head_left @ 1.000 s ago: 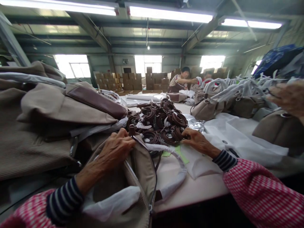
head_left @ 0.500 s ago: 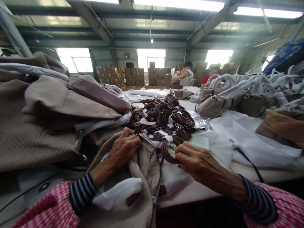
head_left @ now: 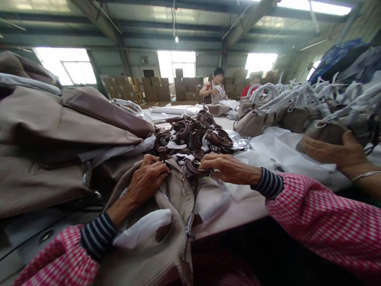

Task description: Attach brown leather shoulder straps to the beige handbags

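A taupe ribbed bag (head_left: 175,242) lies in front of me with its long metal zipper undone. My left hand (head_left: 150,174) is closed on the bag's upper edge, beside a brown tab at the zipper end. A small metal clip on a cord hangs inside the opening. To the right, my right hand (head_left: 222,167) pinches a coiled brown strap (head_left: 192,167) at the near side of the strap pile; its fingertips are partly hidden. Several more coiled straps (head_left: 198,137) with metal hooks and white wrapping are heaped just beyond the bag. White wrapping (head_left: 145,228) lies across the bag's front.
Stacked taupe bags (head_left: 38,119) rise at the left. At the right, another person's hand (head_left: 336,153) rests on a bag, near several bags with white-wrapped handles (head_left: 291,95). White sheets (head_left: 285,155) cover the right tabletop. Two people and cartons (head_left: 154,89) are farther back.
The view has turned slightly right. My right hand has moved the coiled strap away from me, toward the pile. My left hand stays on the bag's edge. The other person's hand shows more.
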The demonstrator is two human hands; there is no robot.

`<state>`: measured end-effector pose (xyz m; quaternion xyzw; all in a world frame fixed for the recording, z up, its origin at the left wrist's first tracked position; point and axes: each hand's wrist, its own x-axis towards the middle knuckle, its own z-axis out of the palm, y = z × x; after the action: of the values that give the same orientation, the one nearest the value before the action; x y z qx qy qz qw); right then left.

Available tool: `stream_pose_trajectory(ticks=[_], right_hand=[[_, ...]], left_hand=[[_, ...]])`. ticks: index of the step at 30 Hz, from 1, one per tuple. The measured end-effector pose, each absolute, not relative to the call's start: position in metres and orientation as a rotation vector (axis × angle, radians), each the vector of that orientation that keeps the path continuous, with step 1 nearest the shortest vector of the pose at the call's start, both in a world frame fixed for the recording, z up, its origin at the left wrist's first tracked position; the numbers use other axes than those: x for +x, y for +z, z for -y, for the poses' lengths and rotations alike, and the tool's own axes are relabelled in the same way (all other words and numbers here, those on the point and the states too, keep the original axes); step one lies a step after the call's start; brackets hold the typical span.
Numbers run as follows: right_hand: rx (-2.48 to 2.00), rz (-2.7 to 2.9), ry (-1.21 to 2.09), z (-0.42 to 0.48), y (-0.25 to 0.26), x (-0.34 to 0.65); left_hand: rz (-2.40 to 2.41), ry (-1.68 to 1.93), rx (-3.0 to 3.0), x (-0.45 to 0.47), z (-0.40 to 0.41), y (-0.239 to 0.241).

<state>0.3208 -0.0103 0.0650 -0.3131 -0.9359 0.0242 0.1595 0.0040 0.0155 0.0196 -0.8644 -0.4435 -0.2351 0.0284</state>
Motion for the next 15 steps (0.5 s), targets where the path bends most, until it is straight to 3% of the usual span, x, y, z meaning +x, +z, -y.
stream_pose_trajectory(ticks=[2,6,15], right_hand=[[-0.857,2.511,0.192,0.018,0.077,0.334],[-1.102,2.167,0.112,0.044,0.083,0.375],[-1.726,2.154,-0.043,0.093,0.022,0.450]], left_hand=[[1.374,-0.733,-2.660,0.003,-0.016,0.019],[1.385,-0.781,-2.644,0.002,-0.018,0.015],[1.329,-0.863,-2.607,-0.006,-0.027,0.003]])
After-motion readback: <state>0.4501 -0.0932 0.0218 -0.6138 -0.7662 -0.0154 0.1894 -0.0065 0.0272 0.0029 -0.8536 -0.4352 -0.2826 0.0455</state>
